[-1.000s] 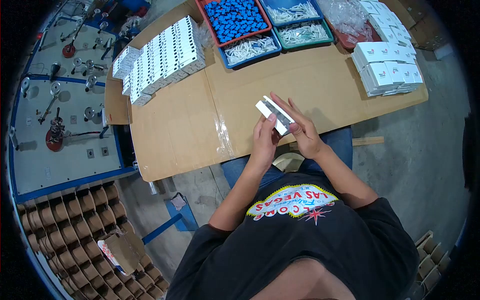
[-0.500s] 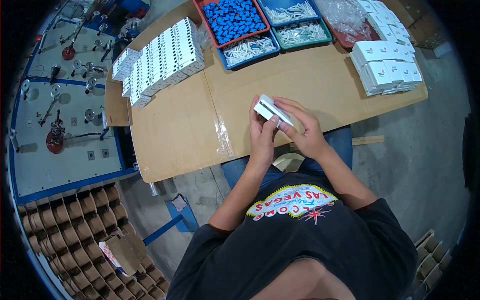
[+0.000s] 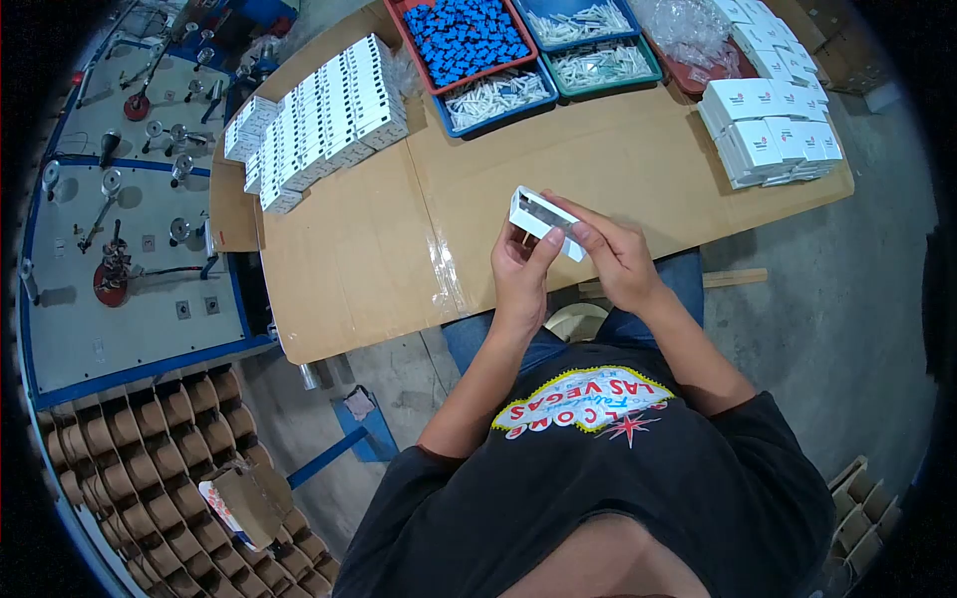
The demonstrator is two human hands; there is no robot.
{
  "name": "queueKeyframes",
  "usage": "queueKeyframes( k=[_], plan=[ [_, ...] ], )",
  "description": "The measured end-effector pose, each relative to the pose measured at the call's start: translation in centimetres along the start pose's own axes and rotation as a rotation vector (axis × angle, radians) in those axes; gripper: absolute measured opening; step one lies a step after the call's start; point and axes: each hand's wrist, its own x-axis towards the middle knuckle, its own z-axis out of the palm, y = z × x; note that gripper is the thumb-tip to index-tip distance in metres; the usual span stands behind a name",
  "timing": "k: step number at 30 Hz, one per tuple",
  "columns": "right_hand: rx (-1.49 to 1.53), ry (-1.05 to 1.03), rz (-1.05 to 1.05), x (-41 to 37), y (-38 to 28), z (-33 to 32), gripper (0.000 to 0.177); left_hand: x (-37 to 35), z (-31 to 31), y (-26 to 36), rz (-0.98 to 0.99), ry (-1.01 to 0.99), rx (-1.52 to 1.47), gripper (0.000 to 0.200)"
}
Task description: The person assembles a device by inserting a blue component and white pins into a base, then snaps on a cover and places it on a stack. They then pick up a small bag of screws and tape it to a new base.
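White box (image 3: 537,218) is partly hidden by both gripping hands (image 3: 519,278) (image 3: 625,264).

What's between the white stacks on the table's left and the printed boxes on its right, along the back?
The head view shows mainly a red tray of blue pieces, three trays of white sticks, and crumpled clear plastic in a reddish tray.

I can make out, from my remote seat, one small oblong white box (image 3: 518,212) with a dark grey strip (image 3: 543,212) along its upward side. It slants between the left hand (image 3: 520,274) and right hand (image 3: 623,264), touching both, its far end reaching out past both thumbs.
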Motion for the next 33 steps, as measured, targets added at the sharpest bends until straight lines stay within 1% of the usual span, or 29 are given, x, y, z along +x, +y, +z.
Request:
queueKeyframes(
  k=[3, 5, 9, 15, 21, 23, 24, 26, 27, 29, 30, 31, 32, 33],
  plan=[
    [-0.032, -0.003, 0.001, 0.1, -0.5, -0.2, 0.037, -0.1, -0.1, -0.1, -0.017, 0.001, -0.023, 0.053],
    [-0.028, -0.066, 0.069, 0.1, -0.7, -0.4, 0.040, -0.1, 0.1, 0.0, -0.010, 0.005, -0.045, 0.051],
    [-0.032, -0.073, 0.060, 0.1, -0.7, -0.5, 0.040, 0.0, -0.2, -0.2, -0.022, -0.001, -0.050, 0.051],
    [0.059, -0.082, 0.083, 0.0, -0.2, -0.3, 0.042, 0.1, -0.2, -0.3, -0.015, 0.001, -0.024, 0.054],
    [0.124, -0.102, 0.091, 0.1, 0.2, -0.2, 0.044, 0.1, -0.2, 0.0, 0.015, 0.002, 0.023, 0.060],
    [0.214, -0.064, 0.062, 0.1, 0.5, 0.1, 0.040, 0.3, -0.5, 0.0, 0.013, -0.021, 0.093, 0.071],
    [0.213, -0.064, 0.061, 0.2, 0.5, 0.0, 0.040, 0.3, -0.4, 0.1, 0.014, -0.022, 0.092, 0.071],
    [0.372, -0.047, 0.045, 0.4, 0.6, -0.4, 0.040, 0.2, 0.2, 0.4, 0.141, -0.102, 0.221, 0.086],
    [0.373, -0.049, 0.045, 0.4, 0.5, -0.6, 0.040, 0.1, 0.4, 0.8, 0.142, -0.101, 0.221, 0.086],
    [0.181, 0.035, 0.092, 0.3, 0.4, -1.0, 0.042, -0.2, 0.8, 1.6, 0.349, -0.213, 0.561, 0.090],
    [0.181, 0.036, 0.093, 0.2, 0.4, -1.1, 0.042, 0.0, 0.4, 1.3, 0.377, -0.246, 0.674, 0.098],
    [0.256, 0.013, 0.128, 0.3, 0.5, -1.2, 0.044, 0.1, 0.2, 1.2, 0.376, -0.247, 0.674, 0.098],
    [0.330, -0.010, 0.164, 0.3, 0.6, -1.3, 0.046, 0.1, 0.0, 1.2, 0.477, -0.297, 0.850, 0.103],
    [0.329, -0.009, 0.164, 0.4, 0.3, -1.4, 0.046, 0.2, -0.1, 1.1, 0.579, -0.346, 1.025, 0.108]
  ],
)
